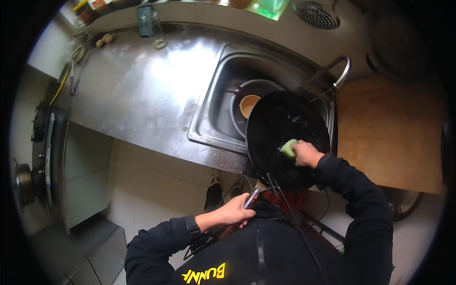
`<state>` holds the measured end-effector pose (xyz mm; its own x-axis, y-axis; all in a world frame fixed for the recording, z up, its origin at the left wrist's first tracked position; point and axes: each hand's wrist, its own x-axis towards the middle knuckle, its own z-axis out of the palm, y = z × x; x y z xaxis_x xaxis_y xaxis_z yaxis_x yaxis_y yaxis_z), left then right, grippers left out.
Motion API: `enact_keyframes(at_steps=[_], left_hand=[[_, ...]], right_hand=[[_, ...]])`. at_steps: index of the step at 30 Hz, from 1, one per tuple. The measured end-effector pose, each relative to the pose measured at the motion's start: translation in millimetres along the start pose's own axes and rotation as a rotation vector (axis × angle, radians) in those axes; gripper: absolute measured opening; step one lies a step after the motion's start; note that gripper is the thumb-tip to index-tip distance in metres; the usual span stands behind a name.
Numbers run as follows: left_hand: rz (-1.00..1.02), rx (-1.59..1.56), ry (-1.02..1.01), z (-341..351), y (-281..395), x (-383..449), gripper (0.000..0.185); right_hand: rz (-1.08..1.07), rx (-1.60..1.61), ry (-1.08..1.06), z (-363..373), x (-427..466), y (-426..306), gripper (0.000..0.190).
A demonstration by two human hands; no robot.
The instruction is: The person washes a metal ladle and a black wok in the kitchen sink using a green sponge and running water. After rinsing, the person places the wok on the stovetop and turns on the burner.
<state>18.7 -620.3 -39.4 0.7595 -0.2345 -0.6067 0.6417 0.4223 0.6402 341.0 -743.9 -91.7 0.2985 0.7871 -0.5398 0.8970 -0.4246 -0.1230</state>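
My left hand is closed around the handle of a large black wok, which is held over the right part of the steel sink. In my right hand is a light green sponge, pressed against the wet inside of the wok. Behind the wok, a curved metal faucet lets a thin stream of water run into it. A round metal basin lies in the sink, partly hidden by the wok. An orange-rimmed bowl sits in that basin, near dark chopsticks.
The steel counter extends left, with a glass jar at its back. A wooden board lies right of the sink. A gas stove stands far left. A perforated skimmer hangs at the back wall. Cables hang before my jacket.
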Motion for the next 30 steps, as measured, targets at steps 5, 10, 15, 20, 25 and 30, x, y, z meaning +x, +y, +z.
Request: enact_keyframes(at_steps=[5,10,15,20,25,30], left_hand=[[-0.049,0.048,-0.007,0.3,13.3,-9.8,0.037],[-0.002,0.012,0.001,3.5,6.8,-8.8,0.031],[-0.003,0.002,0.004,3.1,3.7,-9.2,0.028],[-0.007,0.001,-0.011,2.5,6.2,-9.1,0.029],[-0.036,0.019,0.015,6.9,6.8,-9.5,0.038],[-0.035,0.019,0.046,12.8,10.8,-15.2,0.027]], right_hand=[[-0.22,0.233,0.124,1.1,11.9,-79.7,0.025],[0.069,-0.009,0.198,-23.9,55.1,-19.1,0.022],[0.12,-0.031,-0.001,-11.9,6.2,16.6,0.025],[-0.155,0.174,-0.054,0.5,-4.7,-59.9,0.022],[-0.163,0.216,0.272,-28.6,64.2,-95.6,0.018],[0.054,0.067,0.382,-55.8,120.4,-51.9,0.021]])
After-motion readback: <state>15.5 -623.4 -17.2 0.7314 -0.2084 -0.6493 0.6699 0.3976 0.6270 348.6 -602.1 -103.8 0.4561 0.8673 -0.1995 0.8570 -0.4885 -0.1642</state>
